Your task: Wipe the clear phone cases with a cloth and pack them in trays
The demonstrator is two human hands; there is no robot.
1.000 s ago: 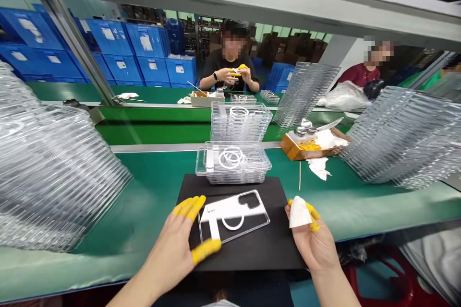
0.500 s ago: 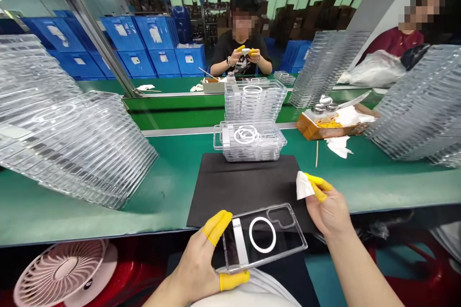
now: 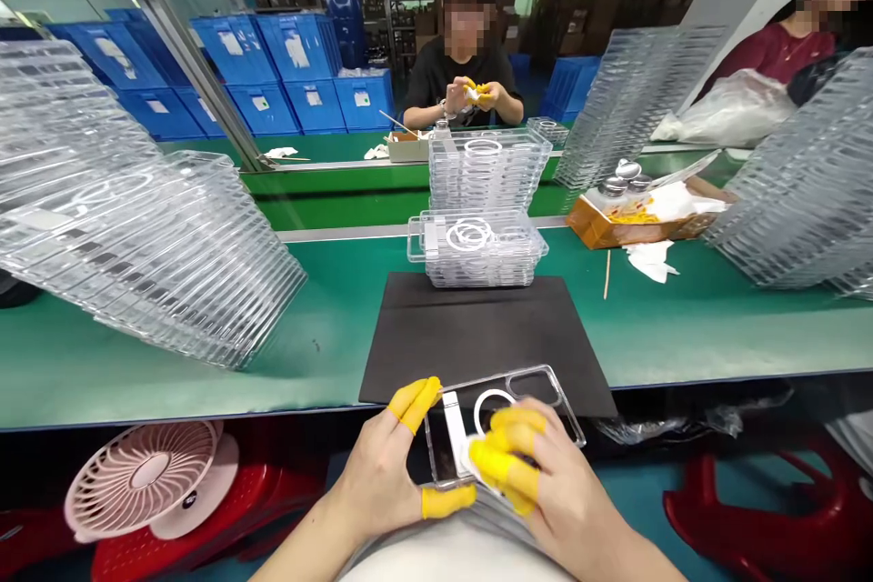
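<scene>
1. The left hand (image 3: 382,464) is clamping the clear phone case (image 3: 505,427) by its left edge, with two fingers in yellow finger cots (image 3: 414,405) on top and the thumb at the near corner.
2. The right hand (image 3: 546,482) is pressing a white wipe (image 3: 470,459) against the case's face, its fingers together. The wipe is mostly hidden beneath them.
3. The case is tilting over the near edge of the black mat (image 3: 477,327), above the person's lap and off the green conveyor belt (image 3: 682,327).
4. A drop could happen here: only one edge is gripped, and smooth cots could slip on the plastic, especially under sideways pressure from the wipe. The case could then fall toward the pink fan (image 3: 143,477) or the red stool (image 3: 750,509).
5. Grit caught in the wipe could scratch the case, and hard rubbing could disturb the white ring (image 3: 492,405).
6. A careless elbow could knock the leaning pile of cases (image 3: 136,245), sending them sliding across the belt. The stacked boxes of cases (image 3: 477,255) beyond the mat are also standing within reach.
</scene>
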